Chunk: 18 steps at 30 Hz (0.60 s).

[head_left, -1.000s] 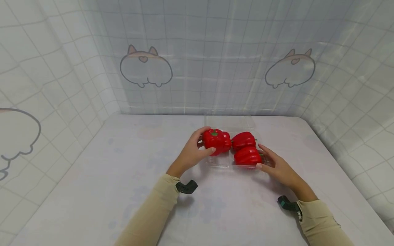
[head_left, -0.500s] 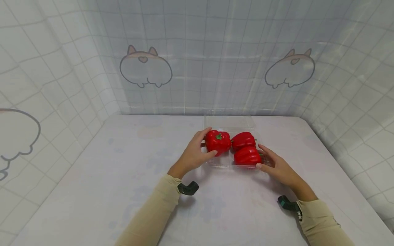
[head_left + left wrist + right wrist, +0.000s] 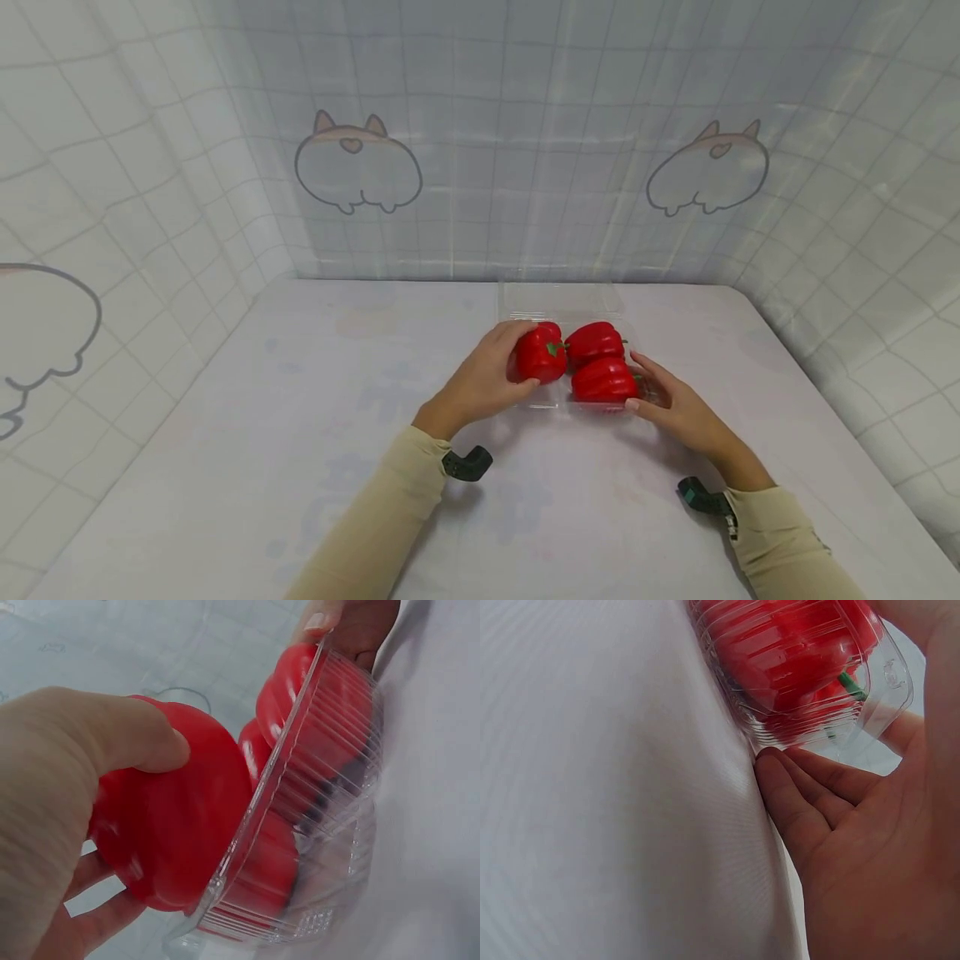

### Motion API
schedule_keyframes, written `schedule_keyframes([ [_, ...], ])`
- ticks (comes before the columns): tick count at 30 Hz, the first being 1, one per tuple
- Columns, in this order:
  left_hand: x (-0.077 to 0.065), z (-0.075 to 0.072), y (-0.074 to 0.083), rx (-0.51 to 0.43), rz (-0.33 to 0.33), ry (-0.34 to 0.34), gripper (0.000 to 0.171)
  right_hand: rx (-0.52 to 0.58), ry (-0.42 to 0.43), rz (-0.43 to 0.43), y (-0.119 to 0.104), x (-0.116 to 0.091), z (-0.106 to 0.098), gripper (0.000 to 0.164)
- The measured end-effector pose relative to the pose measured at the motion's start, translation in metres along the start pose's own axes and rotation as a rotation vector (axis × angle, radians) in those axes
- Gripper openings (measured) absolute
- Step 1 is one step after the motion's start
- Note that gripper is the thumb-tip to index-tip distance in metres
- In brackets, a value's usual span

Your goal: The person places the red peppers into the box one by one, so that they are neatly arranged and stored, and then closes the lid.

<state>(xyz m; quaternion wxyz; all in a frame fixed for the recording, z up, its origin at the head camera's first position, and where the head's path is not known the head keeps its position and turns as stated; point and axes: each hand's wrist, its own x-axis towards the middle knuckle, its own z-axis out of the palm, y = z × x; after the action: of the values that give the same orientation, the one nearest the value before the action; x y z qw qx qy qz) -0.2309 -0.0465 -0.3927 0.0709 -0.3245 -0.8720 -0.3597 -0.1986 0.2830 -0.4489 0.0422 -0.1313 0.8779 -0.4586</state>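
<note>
My left hand grips a red bell pepper, its green stem turned to the right. That pepper sits tilted over the left part of a clear plastic clamshell container, partly above its rim in the left wrist view. Two more red bell peppers, a rear one and a front one, lie side by side in the right part. Red also shows through the wall below the held pepper; whether it is another pepper is unclear. My right hand holds the container's right side, thumb at the front corner, fingertips low against the wall.
The container's transparent lid lies folded back toward the rear wall. A pale cloth with faint prints covers the table. Gridded curtains enclose the back and both sides.
My left hand has shifted slightly right with the bell pepper, which has turned so its stem, facing up before, points right. My right hand and the container stay put.
</note>
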Motion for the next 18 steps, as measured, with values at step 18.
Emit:
schedule_keyframes([
  [18,-0.0038,0.0083,0.007,0.202,0.088,-0.067,0.082,0.002,0.001,-0.014,0.0007,-0.0008,0.0002,0.086],
])
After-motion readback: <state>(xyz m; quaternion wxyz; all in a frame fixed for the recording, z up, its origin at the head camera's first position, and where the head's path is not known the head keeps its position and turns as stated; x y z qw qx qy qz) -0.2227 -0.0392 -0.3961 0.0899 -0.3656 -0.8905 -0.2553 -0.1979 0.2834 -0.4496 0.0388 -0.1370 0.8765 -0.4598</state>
